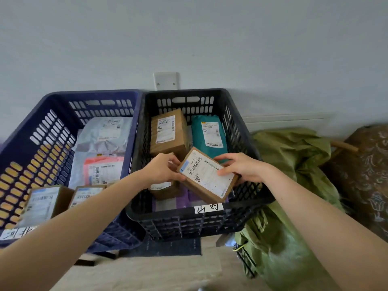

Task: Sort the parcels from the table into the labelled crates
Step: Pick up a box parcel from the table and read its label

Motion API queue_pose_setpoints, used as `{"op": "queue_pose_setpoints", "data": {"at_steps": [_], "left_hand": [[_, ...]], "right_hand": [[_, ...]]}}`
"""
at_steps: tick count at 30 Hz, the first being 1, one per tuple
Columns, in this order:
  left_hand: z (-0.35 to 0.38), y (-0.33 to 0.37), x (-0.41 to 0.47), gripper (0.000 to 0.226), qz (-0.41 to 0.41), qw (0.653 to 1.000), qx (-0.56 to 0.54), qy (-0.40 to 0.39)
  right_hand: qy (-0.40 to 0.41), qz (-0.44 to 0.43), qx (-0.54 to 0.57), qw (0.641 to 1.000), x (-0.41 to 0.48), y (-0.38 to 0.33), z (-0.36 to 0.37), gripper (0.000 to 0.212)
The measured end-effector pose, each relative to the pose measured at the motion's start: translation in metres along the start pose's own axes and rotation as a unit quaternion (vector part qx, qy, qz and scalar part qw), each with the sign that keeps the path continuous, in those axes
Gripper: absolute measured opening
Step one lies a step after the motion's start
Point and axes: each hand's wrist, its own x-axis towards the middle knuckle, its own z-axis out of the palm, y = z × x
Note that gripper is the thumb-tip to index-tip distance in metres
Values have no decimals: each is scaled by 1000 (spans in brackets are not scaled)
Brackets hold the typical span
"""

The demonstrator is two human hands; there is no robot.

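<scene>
Both hands hold one small brown cardboard box with a white label [206, 175]. The left hand [162, 169] has its fingers curled round the box's left end. The right hand [241, 168] grips the right end, with the thumb on top of the label. The box is tilted and is up in the air, just over the near part of the black plastic crate [168, 215]. This crate has a white paper label [208, 207] on its near rim.

A lot of the sorting looks done. The black crate already has a bigger brown cardboard box [168, 133], a teal soft bag parcel [210, 131] and another brown box [165, 191] that is partly hidden under the left hand.

Right beside it, touching, is the blue plastic crate [37, 148], with its own white label [15, 234]. It has a white soft bag parcel [105, 133], a flat parcel with a pink label [102, 169] and two brown boxes [44, 204] near the front.

The box in the hands is not in a crate yet. I think it is about to go into the black one. The worktop is not in view, so I cannot tell how many parcels are left.
</scene>
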Motion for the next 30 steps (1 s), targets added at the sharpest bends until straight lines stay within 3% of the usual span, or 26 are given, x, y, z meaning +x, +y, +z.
{"op": "queue_pose_setpoints", "data": {"at_steps": [10, 19, 25, 30], "left_hand": [[0, 13, -22, 110, -11, 994, 60, -87], [12, -1, -29, 83, -32, 988, 115, -97], [22, -1, -26, 69, -33, 982, 120, -143], [12, -7, -27, 68, -59, 982, 122, -132]], "right_hand": [[-33, 1, -66, 997, 10, -18, -9, 33], [-95, 10, -153, 984, 15, -21, 7, 44], [-108, 15, -166, 980, 14, -17, 6, 34], [-114, 3, -135, 984, 21, -12, 21, 29]]}}
